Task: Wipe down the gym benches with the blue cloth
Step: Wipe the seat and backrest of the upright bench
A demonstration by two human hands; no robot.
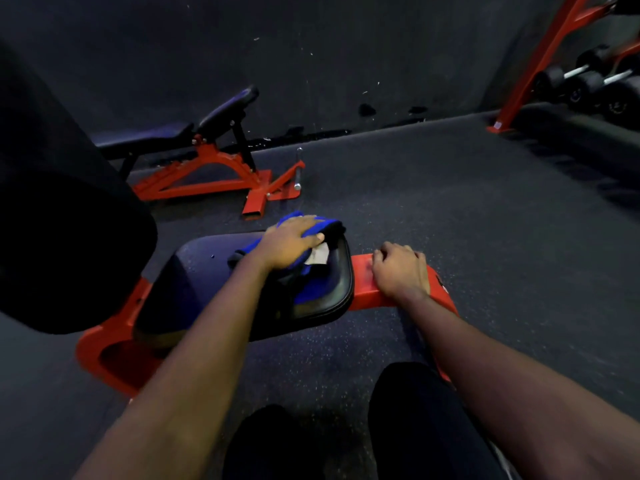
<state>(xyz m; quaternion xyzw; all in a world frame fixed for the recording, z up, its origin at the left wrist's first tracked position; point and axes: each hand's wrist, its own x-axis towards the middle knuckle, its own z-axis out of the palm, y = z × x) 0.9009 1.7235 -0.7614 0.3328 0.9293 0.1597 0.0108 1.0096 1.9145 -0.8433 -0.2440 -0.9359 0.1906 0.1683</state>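
A black padded bench seat (pixel 207 282) on a red frame (pixel 363 292) lies just in front of me. The blue cloth (pixel 315 289) is spread over the seat's far right end. My left hand (pixel 291 242) presses flat on the cloth with its fingers stretched out. My right hand (pixel 400 270) rests on the red frame bar to the right of the seat, its fingers curled over the bar's far edge. A second bench (pixel 194 133) with dark pads and a red base stands farther back on the left.
A big black pad (pixel 59 220) of the near bench fills the left side. A dark wall (pixel 311 46) runs behind. At the far right a red rack (pixel 540 64) holds dumbbells (pixel 588 84). My knees (pixel 408 427) are at the bottom, on speckled dark floor (pixel 450 202).
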